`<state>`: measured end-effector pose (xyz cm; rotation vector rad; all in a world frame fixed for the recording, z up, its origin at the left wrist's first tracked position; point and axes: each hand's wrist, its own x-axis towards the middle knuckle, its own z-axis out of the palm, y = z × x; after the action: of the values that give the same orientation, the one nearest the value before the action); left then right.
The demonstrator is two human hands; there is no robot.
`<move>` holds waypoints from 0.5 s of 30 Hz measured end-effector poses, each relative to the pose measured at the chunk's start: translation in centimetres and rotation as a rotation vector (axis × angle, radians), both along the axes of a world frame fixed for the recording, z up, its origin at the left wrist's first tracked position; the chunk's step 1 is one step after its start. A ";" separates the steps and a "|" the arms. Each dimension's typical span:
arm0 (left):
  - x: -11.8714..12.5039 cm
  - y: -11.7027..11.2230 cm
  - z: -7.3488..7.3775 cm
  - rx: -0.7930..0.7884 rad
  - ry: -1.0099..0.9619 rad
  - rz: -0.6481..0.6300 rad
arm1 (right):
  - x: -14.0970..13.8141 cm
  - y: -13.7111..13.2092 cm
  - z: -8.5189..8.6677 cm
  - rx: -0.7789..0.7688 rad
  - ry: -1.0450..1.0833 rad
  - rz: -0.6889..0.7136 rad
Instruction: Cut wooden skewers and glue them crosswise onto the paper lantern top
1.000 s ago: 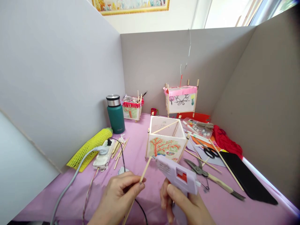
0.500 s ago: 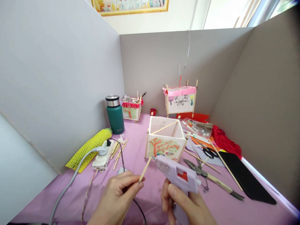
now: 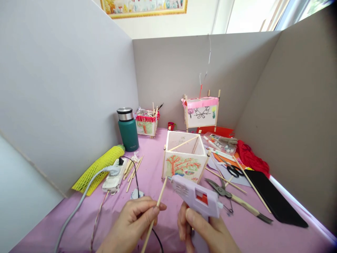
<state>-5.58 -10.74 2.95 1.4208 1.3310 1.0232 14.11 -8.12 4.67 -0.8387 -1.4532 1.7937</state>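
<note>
Fingers of the left hand (image 3: 131, 225) are pinching a thin wooden stick (image 3: 161, 194) partway along its length, tilting its upper end toward the nozzle of the purple glue gun (image 3: 196, 196). The right hand (image 3: 202, 232) is gripping the gun's handle, fingers wrapped closed. Stick end and nozzle are nearly touching, seemingly held so to meet, just before the paper lantern (image 3: 184, 163) standing on the pink tabletop (image 3: 263, 235).
</note>
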 end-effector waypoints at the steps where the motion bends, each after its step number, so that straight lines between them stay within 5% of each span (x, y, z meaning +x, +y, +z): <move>1: 0.0 0.0 -0.1 -0.016 -0.023 0.003 | 0.0 0.0 0.0 -0.001 -0.011 -0.001; 15: 0.2 0.0 -0.3 -0.096 -0.142 0.013 | -0.1 0.1 -0.4 0.039 -0.011 -0.008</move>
<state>-5.42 -10.78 2.70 1.2468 1.2699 1.0354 13.98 -8.02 4.29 -0.8345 -1.4850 1.7518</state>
